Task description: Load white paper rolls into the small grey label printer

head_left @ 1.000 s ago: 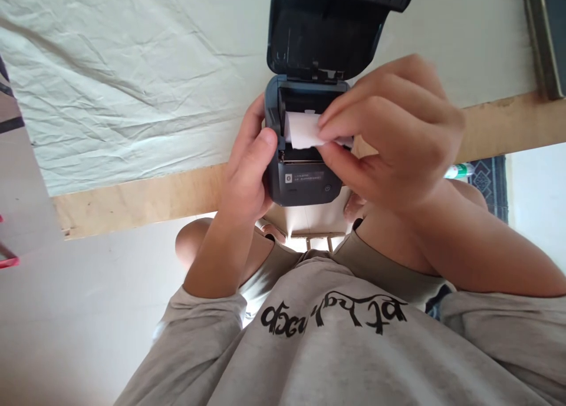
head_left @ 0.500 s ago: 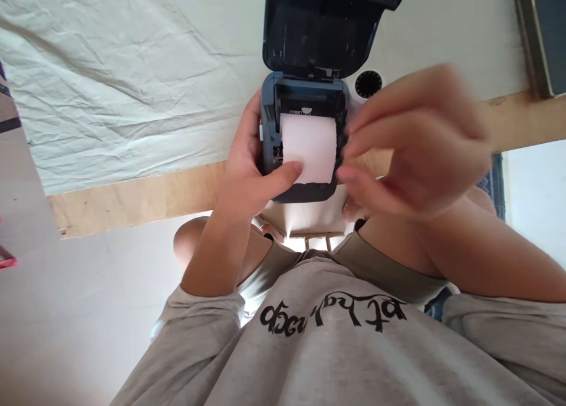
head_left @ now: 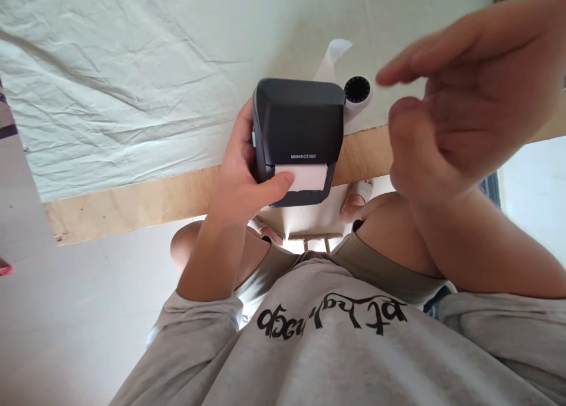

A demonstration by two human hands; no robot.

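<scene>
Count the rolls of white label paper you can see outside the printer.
1: a white paper roll with a black core lies on the cloth behind the dark grey label printer. Others may be hidden.

head cam | looks steeply down over the chest | close to table edge | single view
</scene>
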